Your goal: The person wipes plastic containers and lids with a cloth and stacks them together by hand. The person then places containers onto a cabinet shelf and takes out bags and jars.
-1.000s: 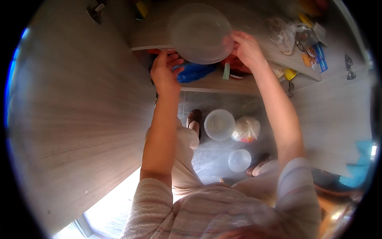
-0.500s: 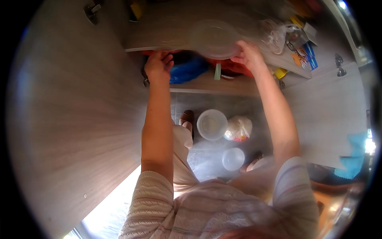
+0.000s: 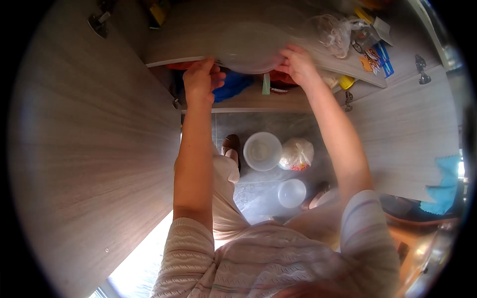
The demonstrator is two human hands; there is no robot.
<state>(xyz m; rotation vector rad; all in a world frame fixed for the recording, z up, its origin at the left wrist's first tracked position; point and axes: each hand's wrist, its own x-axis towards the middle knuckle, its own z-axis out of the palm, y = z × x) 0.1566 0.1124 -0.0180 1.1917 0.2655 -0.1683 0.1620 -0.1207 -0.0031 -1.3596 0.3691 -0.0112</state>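
A translucent round plastic container (image 3: 251,52) is at the front edge of the cabinet shelf, its faint outline blending into the wood behind. My right hand (image 3: 298,65) pinches its right rim between thumb and fingers. At the opposite rim is my left hand (image 3: 201,83), fingers curled against the container's left edge; the exact contact there is partly hidden. Beneath the shelf edge, a blue plastic bag (image 3: 233,88) and some red material (image 3: 282,78) lie in the lower compartment, along with a pale green strip (image 3: 266,84).
Cabinet doors stand open on the left (image 3: 94,149) and right (image 3: 397,134). A knotted clear bag (image 3: 334,37) and small packets (image 3: 377,59) sit on the shelf. On the floor are a large translucent tub (image 3: 262,151), a smaller one (image 3: 291,193) and a filled plastic bag (image 3: 297,154).
The container and my right hand have moved slightly left, bringing the container's left rim up to my left hand. My left hand has risen a little and its fingers are more curled.
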